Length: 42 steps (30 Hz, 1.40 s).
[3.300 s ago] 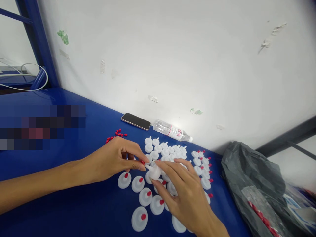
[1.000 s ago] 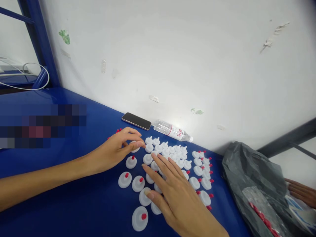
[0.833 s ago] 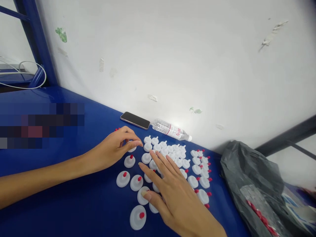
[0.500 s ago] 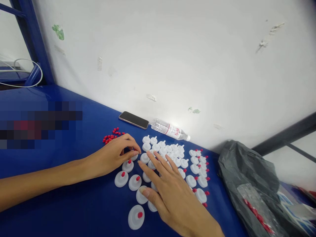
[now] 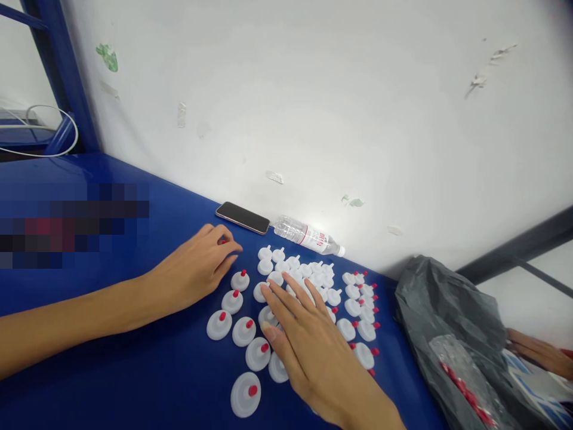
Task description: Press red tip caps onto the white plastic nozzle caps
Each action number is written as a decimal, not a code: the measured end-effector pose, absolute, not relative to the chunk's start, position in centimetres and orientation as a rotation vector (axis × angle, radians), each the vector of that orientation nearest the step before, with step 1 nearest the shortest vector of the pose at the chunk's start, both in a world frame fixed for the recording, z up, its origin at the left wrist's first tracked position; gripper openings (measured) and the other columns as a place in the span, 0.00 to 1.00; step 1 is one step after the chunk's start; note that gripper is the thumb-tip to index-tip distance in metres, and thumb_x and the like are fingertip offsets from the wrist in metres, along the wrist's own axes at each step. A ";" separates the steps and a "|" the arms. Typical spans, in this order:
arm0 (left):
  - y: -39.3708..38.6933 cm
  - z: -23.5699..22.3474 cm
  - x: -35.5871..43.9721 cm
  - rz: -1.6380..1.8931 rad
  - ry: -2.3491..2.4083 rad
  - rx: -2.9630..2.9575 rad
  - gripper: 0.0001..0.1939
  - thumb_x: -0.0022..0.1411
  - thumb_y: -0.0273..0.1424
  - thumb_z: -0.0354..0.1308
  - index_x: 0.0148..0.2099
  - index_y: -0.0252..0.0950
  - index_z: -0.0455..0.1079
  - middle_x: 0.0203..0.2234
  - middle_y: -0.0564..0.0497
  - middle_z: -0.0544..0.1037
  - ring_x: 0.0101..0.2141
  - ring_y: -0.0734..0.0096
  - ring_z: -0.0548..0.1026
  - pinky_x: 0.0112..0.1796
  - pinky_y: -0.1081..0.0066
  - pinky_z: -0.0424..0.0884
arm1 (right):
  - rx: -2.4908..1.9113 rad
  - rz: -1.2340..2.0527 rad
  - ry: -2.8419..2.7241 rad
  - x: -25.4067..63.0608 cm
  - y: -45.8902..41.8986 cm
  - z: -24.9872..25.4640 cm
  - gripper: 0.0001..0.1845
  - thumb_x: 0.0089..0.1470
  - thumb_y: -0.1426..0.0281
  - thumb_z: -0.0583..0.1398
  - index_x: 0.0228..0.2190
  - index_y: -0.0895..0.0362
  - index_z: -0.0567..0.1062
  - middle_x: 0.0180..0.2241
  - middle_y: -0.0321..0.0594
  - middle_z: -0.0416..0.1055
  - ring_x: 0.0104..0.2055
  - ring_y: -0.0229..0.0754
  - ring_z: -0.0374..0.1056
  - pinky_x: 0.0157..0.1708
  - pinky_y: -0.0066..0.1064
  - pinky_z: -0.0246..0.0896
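Note:
My left hand [image 5: 208, 257] hovers over the spot of the small red caps [image 5: 222, 242], which it mostly hides. Its thumb and forefinger are apart, with nothing visible between them. My right hand [image 5: 308, 334] lies spread over a group of white round plastic discs with thin spouts [image 5: 265, 254], covering several of them. Between the hands and nearer to me are several discs with red caps on their spouts [image 5: 219, 324]. More red-capped discs [image 5: 367, 330] stand in rows right of my right hand.
A black phone [image 5: 243, 218] and a clear bottle with a white cap [image 5: 308, 234] lie along the wall side of the blue table [image 5: 111, 370]. At right are a dark plastic bag [image 5: 447, 298], a clear bag of red pieces [image 5: 463, 379] and another person's hand [image 5: 539, 351].
My left hand has moved left and away from a red-capped disc, onto the red caps. My right hand has shifted slightly right, uncovering a red-capped disc. Another person's hand has appeared at right.

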<state>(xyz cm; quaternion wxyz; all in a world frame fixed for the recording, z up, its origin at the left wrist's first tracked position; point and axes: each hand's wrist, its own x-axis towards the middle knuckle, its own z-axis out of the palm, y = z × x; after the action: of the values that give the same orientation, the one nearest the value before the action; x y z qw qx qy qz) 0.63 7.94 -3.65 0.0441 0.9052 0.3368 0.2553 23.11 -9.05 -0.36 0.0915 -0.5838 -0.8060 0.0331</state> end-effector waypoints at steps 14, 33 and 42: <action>9.3 -4.9 -0.3 0.436 1.293 3.226 0.21 0.71 0.19 0.48 0.51 0.33 0.83 0.45 0.36 0.82 0.41 0.45 0.77 0.40 0.52 0.68 | -1.629 -0.042 -2.393 23.2 -8.5 -0.7 0.27 0.80 0.61 0.48 0.72 0.56 0.65 0.72 0.41 0.66 0.77 0.49 0.56 0.77 0.58 0.51; 9.3 -4.7 -0.6 0.429 1.269 3.248 0.19 0.66 0.15 0.51 0.47 0.37 0.80 0.40 0.43 0.83 0.39 0.50 0.78 0.41 0.55 0.64 | -1.210 -0.394 -2.106 23.0 -8.0 -0.9 0.07 0.74 0.72 0.61 0.49 0.52 0.79 0.46 0.35 0.85 0.46 0.39 0.82 0.63 0.38 0.60; 9.4 -5.0 -0.7 0.402 1.292 3.243 0.23 0.62 0.13 0.52 0.50 0.37 0.80 0.43 0.41 0.83 0.41 0.47 0.79 0.41 0.55 0.66 | -1.214 -0.406 -2.095 23.3 -8.0 -1.4 0.10 0.72 0.78 0.60 0.46 0.53 0.79 0.45 0.34 0.84 0.45 0.38 0.81 0.63 0.38 0.58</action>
<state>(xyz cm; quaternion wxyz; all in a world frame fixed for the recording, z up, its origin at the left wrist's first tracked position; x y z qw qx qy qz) -0.68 9.38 -4.97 -0.1853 0.9070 0.3612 0.1124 23.33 -7.97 -1.38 0.3364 -0.4657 -0.8036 -0.1557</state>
